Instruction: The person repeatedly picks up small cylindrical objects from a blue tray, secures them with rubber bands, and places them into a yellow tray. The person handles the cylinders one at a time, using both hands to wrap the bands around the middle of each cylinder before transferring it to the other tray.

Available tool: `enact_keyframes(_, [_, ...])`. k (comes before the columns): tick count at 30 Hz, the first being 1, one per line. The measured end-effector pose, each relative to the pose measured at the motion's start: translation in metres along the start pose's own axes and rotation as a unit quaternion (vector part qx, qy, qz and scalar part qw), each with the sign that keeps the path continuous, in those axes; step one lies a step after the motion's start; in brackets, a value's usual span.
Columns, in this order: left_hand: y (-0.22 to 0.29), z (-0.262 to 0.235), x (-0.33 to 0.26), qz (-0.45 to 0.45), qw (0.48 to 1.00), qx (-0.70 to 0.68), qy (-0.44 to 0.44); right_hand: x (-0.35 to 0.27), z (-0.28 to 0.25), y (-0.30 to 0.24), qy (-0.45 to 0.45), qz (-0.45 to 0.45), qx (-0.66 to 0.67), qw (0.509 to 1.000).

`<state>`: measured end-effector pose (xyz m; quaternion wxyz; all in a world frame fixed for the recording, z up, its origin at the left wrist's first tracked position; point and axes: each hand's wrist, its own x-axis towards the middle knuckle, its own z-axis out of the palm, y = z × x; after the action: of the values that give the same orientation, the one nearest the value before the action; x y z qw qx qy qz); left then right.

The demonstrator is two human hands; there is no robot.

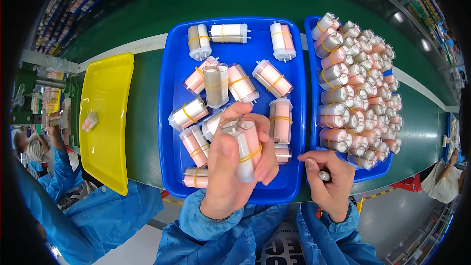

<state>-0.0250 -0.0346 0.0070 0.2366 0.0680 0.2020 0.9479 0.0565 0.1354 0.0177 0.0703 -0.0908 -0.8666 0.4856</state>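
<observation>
- The bundle [252, 140] was a pair of cylinders side by side, one pale pink and one greyish white, in a clear casing.
- A yellow band [251, 155] wrapped round it toward its white lower end; the upper end showed see-through, rounded rims.
- Its long axis ran roughly up and down the view, tilted so that the clear end faced up and away from the body, with the white end toward the person.
- It was in the left hand [222, 174], raised above the blue tray [172, 71], where similar bundles [273, 79] lay at various angles.
- The left hand was closed round it, thumb on one side, fingers on the other.
- The right hand [332, 181] was curled near the tray's right edge, beside a second tray [375, 171] packed with more bundles; whether it gripped anything could not be told.
</observation>
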Motion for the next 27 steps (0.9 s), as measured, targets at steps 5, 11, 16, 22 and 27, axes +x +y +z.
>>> enact_keyframes(5, [0.001,0.003,0.001,-0.038,0.999,-0.013,-0.023,0.000,-0.007,-0.006,-0.038,-0.053,0.026,0.998])
enact_keyframes(11, [0.003,0.004,0.007,-0.079,0.991,0.070,-0.088,0.008,-0.011,-0.021,-0.087,-0.075,0.199,0.973])
enact_keyframes(16, [0.001,0.029,0.000,-0.062,0.927,0.366,-0.062,0.026,0.002,-0.031,-0.215,0.024,0.330,0.919])
enact_keyframes(22, [0.015,0.031,-0.007,0.183,0.827,0.524,-0.090,0.031,-0.007,-0.024,-0.329,0.236,0.587,0.701])
enact_keyframes(27, [0.009,0.013,0.008,0.316,0.674,0.652,-0.143,0.041,0.001,-0.022,-0.314,0.354,0.733,0.489])
